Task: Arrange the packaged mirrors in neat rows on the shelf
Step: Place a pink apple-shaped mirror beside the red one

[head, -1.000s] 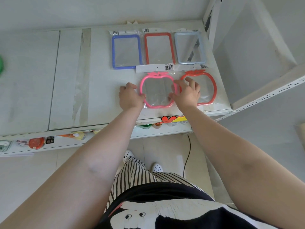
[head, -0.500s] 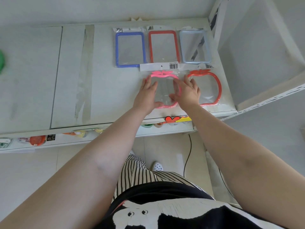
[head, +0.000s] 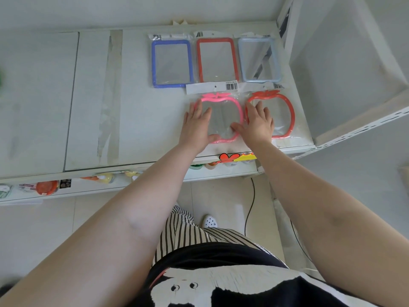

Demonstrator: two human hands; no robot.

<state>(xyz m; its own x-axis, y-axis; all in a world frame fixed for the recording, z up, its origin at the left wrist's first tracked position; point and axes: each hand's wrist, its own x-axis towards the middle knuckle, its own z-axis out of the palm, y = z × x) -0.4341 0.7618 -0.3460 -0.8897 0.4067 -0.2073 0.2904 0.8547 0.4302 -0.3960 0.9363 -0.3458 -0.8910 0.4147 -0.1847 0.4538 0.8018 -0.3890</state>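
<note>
Pink apple-shaped plastic-framed mirror in a clear bag [head: 223, 117], flat on the white shelf board [head: 137, 120], front row, with its white barcoded header card [head: 212, 87] toward the back. Left hand [head: 198, 127] flat on that mirror's left side, fingers straight and spread, fingertips up by the frame's top left, thumb along the lower rim; gripping nothing, only pressing. Right hand [head: 257, 125] flat just right of the pink mirror, fingers straight and lying over the left edge of the red apple-shaped bagged mirror [head: 280, 116], thumb reaching onto the pink mirror's lower right corner; likewise nothing pinched. Both forearms bare, stretched forward from below. Red apple mirror just beside the pink one on its right, bags touching or overlapping. Behind the pink mirror, a back row of three rectangular bagged mirrors: blue-framed [head: 172, 63] behind and to the left, red-framed [head: 218, 59] straight behind, pale blue-framed [head: 259, 59] behind and to the right. Strip of clear tape [head: 110, 96] along the board well left of the pink mirror. White shelf upright [head: 287, 25] at the far right. Lower shelf [head: 66, 187] in front of and beneath, holding small colourful items too blurred to name. Pale tiled floor [head: 221, 200], black cable [head: 249, 207], striped trousers [head: 183, 235] and a white shoe [head: 210, 221] nearest the viewer.
</note>
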